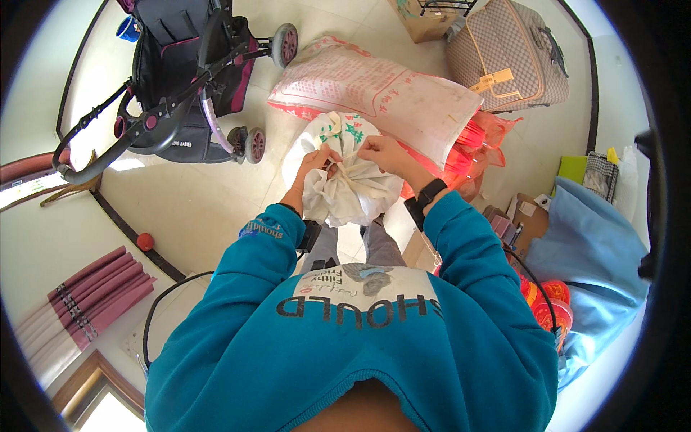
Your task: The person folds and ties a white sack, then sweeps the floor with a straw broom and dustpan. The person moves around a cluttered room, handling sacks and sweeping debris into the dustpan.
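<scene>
A white sack [372, 186] with green and red print stands before me, its mouth gathered into folds at the top. At the left of the gathered neck, my left hand [318, 162] grips the bunched material. My right hand [384, 154] pinches a pale strip or tie [353, 158] with thumb and forefinger, just right of the neck. The strip runs between the two hands; whether it is knotted cannot be told. Both wrists wear dark bands with small black devices. The sack's lower part is hidden beneath its folded top.
Behind the sack lies a large printed woven bag [388, 92], with red plastic bags [475, 151] at its right end. A black stroller [183, 81] stands at the left, a checked suitcase [507, 54] at the back right. Blue cloth [577, 243] hangs over things at the right.
</scene>
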Demonstrator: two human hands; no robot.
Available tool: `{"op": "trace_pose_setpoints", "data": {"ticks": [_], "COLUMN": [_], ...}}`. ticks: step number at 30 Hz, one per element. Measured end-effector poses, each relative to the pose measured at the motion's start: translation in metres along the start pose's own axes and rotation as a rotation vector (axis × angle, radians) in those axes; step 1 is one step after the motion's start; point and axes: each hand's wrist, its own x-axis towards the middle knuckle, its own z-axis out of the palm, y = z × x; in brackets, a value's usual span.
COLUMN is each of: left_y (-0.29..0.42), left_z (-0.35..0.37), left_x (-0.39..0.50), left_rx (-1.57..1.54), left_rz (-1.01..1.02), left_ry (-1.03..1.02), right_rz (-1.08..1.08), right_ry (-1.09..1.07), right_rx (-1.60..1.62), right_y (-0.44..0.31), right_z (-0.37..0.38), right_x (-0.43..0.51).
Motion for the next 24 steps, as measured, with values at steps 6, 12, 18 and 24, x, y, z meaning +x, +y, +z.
{"op": "trace_pose_setpoints", "data": {"ticks": [6,12,18,24], "left_y": [-0.009,0.020,0.036,0.035], "left_z": [-0.022,0.015,0.038,0.040], "left_x": [0.004,0.001,-0.017,-0.027], "left_rx": [-0.032,-0.413,-0.374,-0.148], "left_rz": [0.129,-0.045,-0.271,-0.143], "left_ry": [0.248,0.111,-0.111,0.094], "right_rz": [-0.033,0.076,-0.126,0.318], "right_ry": [0.105,0.200,0.119,0.301], "right_rx": [-0.068,0.468,1.299,1.132], "right_y": [0.052,0.043,-0.002,0.023], "right_z": [0.021,0.028,0.031,0.042], "right_x": [-0.066,-0.075,-0.027,-0.009]}}
